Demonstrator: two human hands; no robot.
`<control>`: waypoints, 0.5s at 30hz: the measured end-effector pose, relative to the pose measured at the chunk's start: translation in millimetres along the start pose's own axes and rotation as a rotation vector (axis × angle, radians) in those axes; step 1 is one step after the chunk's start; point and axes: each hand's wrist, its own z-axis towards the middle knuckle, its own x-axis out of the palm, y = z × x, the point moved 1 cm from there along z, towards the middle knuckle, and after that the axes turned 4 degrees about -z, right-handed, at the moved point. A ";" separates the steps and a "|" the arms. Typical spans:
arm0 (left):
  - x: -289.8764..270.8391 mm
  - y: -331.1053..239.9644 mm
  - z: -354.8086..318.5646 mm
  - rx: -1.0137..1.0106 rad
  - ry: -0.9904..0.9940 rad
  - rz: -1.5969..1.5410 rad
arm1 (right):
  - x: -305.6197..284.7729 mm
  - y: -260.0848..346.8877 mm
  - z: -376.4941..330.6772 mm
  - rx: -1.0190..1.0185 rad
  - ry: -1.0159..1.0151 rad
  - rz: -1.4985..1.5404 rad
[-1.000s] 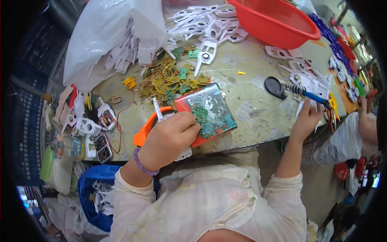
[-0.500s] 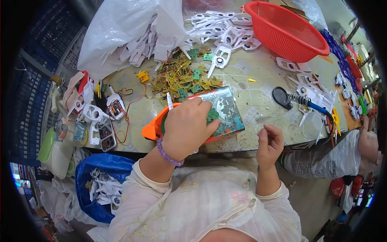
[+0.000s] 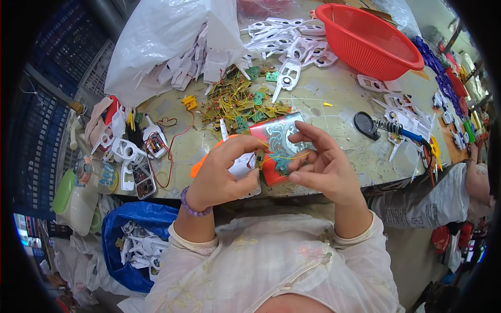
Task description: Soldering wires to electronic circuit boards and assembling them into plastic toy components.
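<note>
Both hands now meet at the near edge of the surface [image 3: 323, 128], just above the lap. The right hand [image 3: 322, 168], which a second ago reached far right toward the soldering tool [image 3: 389, 128] and half a second ago hung low off the edge, has come in beside the left; its fingers spread loosely, thumb and forefinger pinching what looks like a thin yellow wire [image 3: 284, 155]. The left hand [image 3: 222, 175] has shifted off the red patterned tin [image 3: 276, 146]; its grip closes around a white plastic shell piece [image 3: 242, 168], with a small circuit part seemingly at its edge, though I cannot tell exactly. The orange tray [image 3: 201, 166] peeks out from under the left hand. Judgement: the fetch is over and the fine joining of wire to piece is in hand. Farther off lie the heap of yellow-wired green boards [image 3: 237, 101], a white plastic bag [image 3: 162, 39] spilling white shells, and the red basket [image 3: 368, 39]. At the far right another person's arm [image 3: 477, 177] works apart.
</note>
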 end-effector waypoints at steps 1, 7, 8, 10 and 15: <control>-0.3 0.4 -0.2 0.012 0.016 0.018 | 1.1 0.3 4.1 -0.001 0.002 -0.001; 2.9 -1.6 -0.5 -0.025 0.050 0.061 | 18.5 20.3 28.0 0.056 0.062 -0.387; 3.5 -2.9 -1.0 -0.038 0.048 0.049 | 21.7 21.7 30.4 -0.083 0.076 -0.507; 1.9 -0.1 -5.1 0.003 0.025 0.078 | 20.8 18.5 32.7 -0.232 0.094 -0.595; -8.9 -3.4 -3.3 0.010 -0.086 0.102 | 25.5 20.7 38.9 -0.243 0.198 -0.570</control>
